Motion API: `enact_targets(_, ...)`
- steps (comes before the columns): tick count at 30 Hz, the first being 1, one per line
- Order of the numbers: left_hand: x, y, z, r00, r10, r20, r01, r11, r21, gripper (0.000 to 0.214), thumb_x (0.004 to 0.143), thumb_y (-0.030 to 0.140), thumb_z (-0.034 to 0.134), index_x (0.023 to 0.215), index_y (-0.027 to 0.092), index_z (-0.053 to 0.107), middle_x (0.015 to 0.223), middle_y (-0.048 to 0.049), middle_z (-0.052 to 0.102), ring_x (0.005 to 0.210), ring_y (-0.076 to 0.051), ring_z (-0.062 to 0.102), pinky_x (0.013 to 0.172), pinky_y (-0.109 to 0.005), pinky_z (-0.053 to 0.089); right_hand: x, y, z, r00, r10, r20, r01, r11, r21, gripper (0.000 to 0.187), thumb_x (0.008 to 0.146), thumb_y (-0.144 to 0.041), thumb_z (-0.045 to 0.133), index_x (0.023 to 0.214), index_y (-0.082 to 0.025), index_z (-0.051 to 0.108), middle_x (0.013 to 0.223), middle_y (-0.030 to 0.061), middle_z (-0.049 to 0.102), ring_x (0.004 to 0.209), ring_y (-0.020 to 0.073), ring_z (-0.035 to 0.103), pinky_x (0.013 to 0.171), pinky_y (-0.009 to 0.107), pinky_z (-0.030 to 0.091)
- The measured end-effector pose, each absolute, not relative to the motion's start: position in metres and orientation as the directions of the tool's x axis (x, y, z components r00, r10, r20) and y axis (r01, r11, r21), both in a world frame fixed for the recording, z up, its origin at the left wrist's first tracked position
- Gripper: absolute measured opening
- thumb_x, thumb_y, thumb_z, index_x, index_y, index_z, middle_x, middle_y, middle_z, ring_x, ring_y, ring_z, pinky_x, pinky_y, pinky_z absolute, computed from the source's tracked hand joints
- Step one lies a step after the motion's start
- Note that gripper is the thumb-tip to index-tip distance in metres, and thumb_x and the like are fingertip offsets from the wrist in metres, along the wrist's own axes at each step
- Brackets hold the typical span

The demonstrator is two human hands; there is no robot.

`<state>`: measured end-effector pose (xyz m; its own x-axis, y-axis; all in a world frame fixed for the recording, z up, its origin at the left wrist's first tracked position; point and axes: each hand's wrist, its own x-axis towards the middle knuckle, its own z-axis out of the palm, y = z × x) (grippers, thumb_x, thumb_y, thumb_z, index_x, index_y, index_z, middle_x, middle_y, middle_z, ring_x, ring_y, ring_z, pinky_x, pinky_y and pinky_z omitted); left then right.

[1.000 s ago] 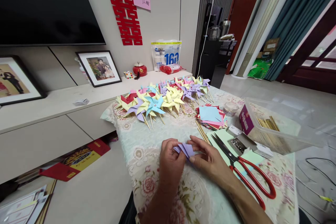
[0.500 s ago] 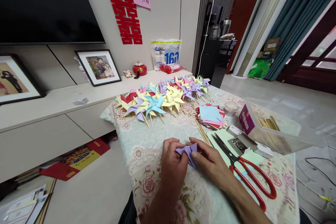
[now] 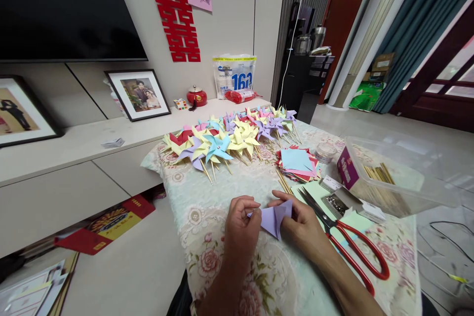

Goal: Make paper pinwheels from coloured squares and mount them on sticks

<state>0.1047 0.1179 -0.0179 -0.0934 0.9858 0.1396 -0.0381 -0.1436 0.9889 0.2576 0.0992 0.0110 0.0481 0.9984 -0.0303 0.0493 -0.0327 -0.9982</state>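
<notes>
A partly folded piece of purple paper (image 3: 272, 220) is held between my two hands, low over the flowered tablecloth (image 3: 207, 256). My left hand (image 3: 242, 224) pinches its left corner between thumb and fingers. On the other side, my right hand (image 3: 301, 222) is closed on the right edge, with some fingers behind the paper. Close to my right forearm lie scissors with red handles (image 3: 335, 227). Finished paper pinwheels (image 3: 222, 140) on wooden sticks lie massed at the table's far side, in yellow, purple, blue, pink and red.
A stack of coloured paper squares (image 3: 296, 162) lies beyond my right hand, beside loose sticks (image 3: 284, 182). Farther right are a small box of metal fasteners (image 3: 336, 203) and a clear plastic bin (image 3: 400, 177) holding sticks. A white cabinet (image 3: 66, 158) runs behind the table.
My right hand has shifted slightly right and spread the purple paper wider, so more of its folded face shows. My left hand keeps its pinch at nearly the same spot.
</notes>
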Motion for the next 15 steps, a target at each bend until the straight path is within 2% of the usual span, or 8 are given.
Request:
enact_targets(6,0.104,0.115,-0.014,-0.081,0.979,0.189,0.072,-0.183,0.98,0.011,0.078,0.021,0.061,0.076,0.019,0.071,0.099,-0.0063,0.059,0.061,-0.011,0.055,0.052,-0.024,0.047,0.261,0.1,0.015,0.089,0.983,-0.158,-0.125,-0.146,-0.981,0.039,0.063,-0.018,0.064,0.1,-0.019,0.073,0.097,0.0067,0.079,0.089,0.0272,0.071,0.081,0.037,0.052)
enact_targets(11,0.104,0.113,-0.015,0.001,0.972,0.236,0.179,-0.232,0.956,0.011,0.08,0.021,0.062,0.079,0.019,0.073,0.103,-0.0069,0.059,0.061,-0.011,0.058,0.054,-0.024,0.048,0.26,0.101,0.02,0.132,0.954,-0.269,-0.29,-0.222,-0.931,0.037,0.058,-0.019,0.065,0.094,-0.018,0.075,0.088,0.0064,0.079,0.083,0.0269,0.072,0.079,0.037,0.052)
enact_targets(15,0.106,0.111,-0.016,0.002,0.956,0.294,0.221,-0.287,0.932,0.016,0.077,0.014,0.061,0.082,0.022,0.074,0.104,-0.0066,0.062,0.058,-0.011,0.056,0.052,-0.024,0.046,0.258,0.102,0.025,0.161,0.938,-0.306,-0.344,-0.238,-0.908,0.038,0.053,-0.017,0.069,0.091,-0.017,0.074,0.082,0.0065,0.079,0.074,0.025,0.071,0.071,0.035,0.052)
